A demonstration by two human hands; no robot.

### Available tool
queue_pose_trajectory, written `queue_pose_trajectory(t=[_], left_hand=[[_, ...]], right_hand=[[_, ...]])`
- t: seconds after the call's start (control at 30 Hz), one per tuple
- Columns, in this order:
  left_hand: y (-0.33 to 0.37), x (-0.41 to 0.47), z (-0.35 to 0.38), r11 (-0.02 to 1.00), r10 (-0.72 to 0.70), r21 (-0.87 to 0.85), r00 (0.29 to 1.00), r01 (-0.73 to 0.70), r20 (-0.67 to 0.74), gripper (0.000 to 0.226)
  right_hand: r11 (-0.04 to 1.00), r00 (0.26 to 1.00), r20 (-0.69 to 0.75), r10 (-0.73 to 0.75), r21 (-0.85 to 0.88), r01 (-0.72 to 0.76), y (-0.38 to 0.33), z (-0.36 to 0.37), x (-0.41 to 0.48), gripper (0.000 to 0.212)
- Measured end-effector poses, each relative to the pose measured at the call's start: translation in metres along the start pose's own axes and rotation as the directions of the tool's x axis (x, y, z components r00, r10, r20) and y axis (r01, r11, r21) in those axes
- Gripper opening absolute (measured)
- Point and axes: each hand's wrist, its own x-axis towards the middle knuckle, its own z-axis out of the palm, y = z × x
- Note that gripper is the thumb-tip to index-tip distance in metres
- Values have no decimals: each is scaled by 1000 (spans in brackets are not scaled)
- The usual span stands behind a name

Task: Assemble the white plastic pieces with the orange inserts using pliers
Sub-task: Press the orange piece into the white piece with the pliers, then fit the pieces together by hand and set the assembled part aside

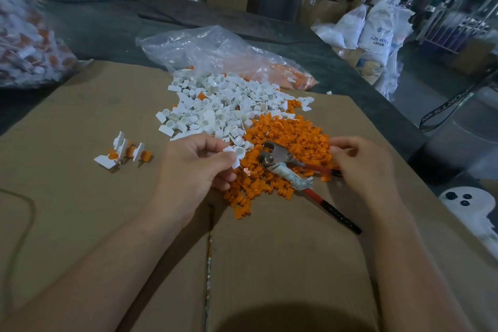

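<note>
Pinching a white plastic piece (pixel 235 155), the left hand (pixel 188 167) sits beside the pliers (pixel 275 157); the right hand (pixel 361 164) curls over the orange inserts (pixel 296 133), grip unclear.

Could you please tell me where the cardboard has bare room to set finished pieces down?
Bare cardboard lies left of the white pile, behind the finished pieces, and around the seam. Crowded: the orange pile under the pliers, where the left hand holds a white piece.
</note>
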Motion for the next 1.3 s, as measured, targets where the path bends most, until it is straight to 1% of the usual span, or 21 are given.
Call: queue_pose_trajectory(t=[0.03,0.07,0.1,0.17,0.2,0.27,0.37,0.47,0.63,0.73,0.83,0.93,1.0,1.07,1.13,1.17,1.23,1.3], left_hand=[[0,0,0,1000,0,6,1000,0,-3,13],[1,0,0,1000,-2,8,1000,2,-6,13],[1,0,0,1000,-5,8,1000,5,-9,13],[2,0,0,1000,-6,6,1000,7,-17,13],[2,0,0,1000,-8,7,1000,8,-21,13],[2,1,0,1000,-13,2,1000,13,-28,13],[1,2,1,1000,-21,-7,999,21,-31,13],[1,2,2,1000,-19,-5,1000,19,-24,14],[2,1,2,1000,-27,1,999,27,-26,13],[3,2,2,999,-40,-17,999,40,-37,12],[3,2,2,998,-51,-40,998,49,-48,13],[3,3,1,998,-50,-38,998,48,-49,12],[3,3,1,998,-47,-36,998,45,-50,12],[3,3,1,998,-49,-37,997,47,-54,12],[3,3,1,998,-53,-41,997,51,-58,13],[3,3,1,998,-54,-41,997,51,-58,14],[3,3,1,998,-53,-30,997,51,-49,14],[4,2,2,999,-46,-15,998,45,-37,14]], right_hand=[[991,996,42,-85,106,80,-10,3,-7,15],[967,978,91,-186,193,166,-20,5,-14,18],[938,943,158,-293,238,252,-30,9,-22,20],[883,836,299,-460,252,395,-43,20,-34,13],[861,785,356,-507,249,443,-47,25,-38,6],[843,722,439,-535,227,487,-52,31,-42,13],[836,682,495,-538,206,509,-56,36,-45,25],[817,656,515,-551,176,548,-57,36,-45,27],[816,648,532,-546,162,555,-57,34,-45,23],[817,660,509,-552,174,550,-58,35,-48,31],[782,625,520,-583,148,606,-62,39,-52,38],[766,612,528,-588,122,630,-65,42,-54,33],[772,616,524,-589,138,620,-64,42,-53,29],[777,619,512,-595,168,607,-63,40,-51,19],[804,656,479,-583,229,548,-61,37,-49,7],[816,686,447,-574,253,519,-60,35,-48,6],[826,743,361,-563,266,497,-56,32,-44,11],[833,778,304,-550,266,485,-54,31,-42,20]])
